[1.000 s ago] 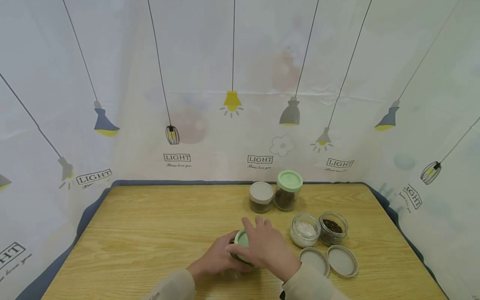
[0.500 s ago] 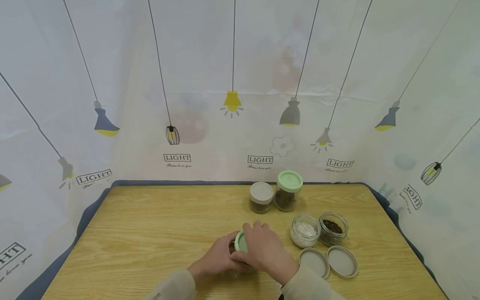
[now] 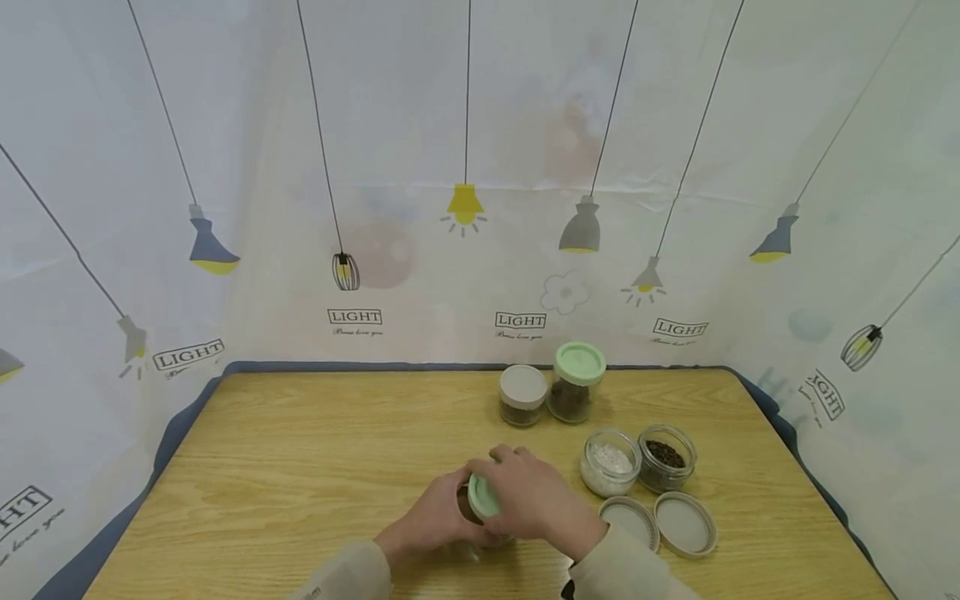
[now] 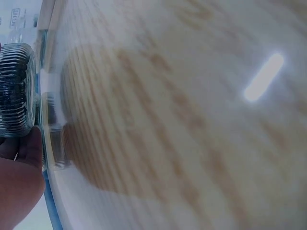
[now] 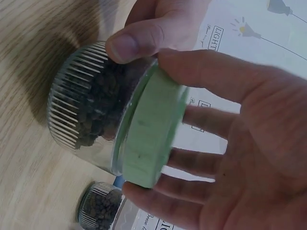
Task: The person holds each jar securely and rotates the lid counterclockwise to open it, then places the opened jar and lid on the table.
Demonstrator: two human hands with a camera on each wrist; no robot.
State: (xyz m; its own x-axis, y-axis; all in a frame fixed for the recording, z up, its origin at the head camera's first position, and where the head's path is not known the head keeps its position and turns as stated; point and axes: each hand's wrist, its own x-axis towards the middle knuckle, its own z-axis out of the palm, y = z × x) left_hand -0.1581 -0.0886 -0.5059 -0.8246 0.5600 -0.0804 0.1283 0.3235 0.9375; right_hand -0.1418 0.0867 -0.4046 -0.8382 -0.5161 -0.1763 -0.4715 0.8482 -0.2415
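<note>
Near the front middle of the table, my left hand (image 3: 431, 515) holds a ribbed glass jar (image 5: 98, 108) with dark pieces inside. The jar has a green lid (image 3: 482, 498), and my right hand (image 3: 534, 500) grips it from the right side. Up close in the right wrist view, the thumb and fingers of the right hand curl round the rim of the green lid, which sits on the jar's mouth. The left thumb presses the glass just beside the lid. At the left edge of the left wrist view, the left fingers lie against the ribbed glass.
Behind the hands stand a jar with a whitish lid (image 3: 522, 387) and a taller green-lidded jar (image 3: 578, 367). To the right are an open jar of white grains (image 3: 609, 485) and one of dark brown bits (image 3: 667, 477). Two whitish lids, a left one (image 3: 630, 522) and a right one (image 3: 686, 525), lie before them.
The right hand has shifted its fingers round the green lid and turned a little, its fingertips now further left over the lid. The left hand and the jar stay in nearly the same place.
</note>
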